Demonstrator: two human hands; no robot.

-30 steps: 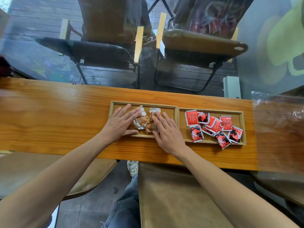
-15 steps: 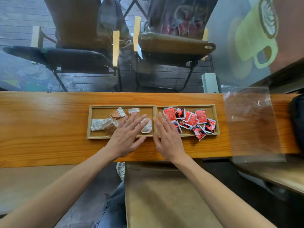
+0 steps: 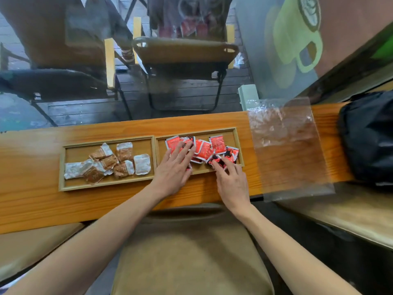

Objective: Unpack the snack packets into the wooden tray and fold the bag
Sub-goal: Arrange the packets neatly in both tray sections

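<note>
Both hands are shifting over from the left compartment to the right one; the view is swinging right too, bringing a black bag (image 3: 368,137) into sight.

Red snack packets (image 3: 215,143) are lying in a loose overlapping heap in the right compartment of the wooden tray (image 3: 155,152). Brown-and-white packets (image 3: 124,153) are sitting spread out in the left compartment, nobody touching them.

Left hand (image 3: 174,169) is lying flat, fingers straight, pressing down on the left end of the red heap, gripping nothing. Right hand (image 3: 230,177) is reaching in with its fingers loosely extended, fingertips touching a dark-printed packet at the tray's near rim. Looks like touching rather than pinching.

Step in hand, I'd say: levelling the red ones. To do it well, be sliding with flat fingers, spreading outward from the middle, and nudging that near-rim packet back inside so nothing is hanging over the edge. Light pressure only; these slip over each other easily.

Counts: roughly eight red showing, some hidden under the left hand so can't be exact; about eight brown-and-white, also overlapping. One tray, two compartments.

Clear plastic bag (image 3: 285,145) is lying flat and unfolded on the worktop (image 3: 32,199) just right of the tray, near edge overhanging. Folding is still to come. Black bag is sitting beyond it, far right.
</note>
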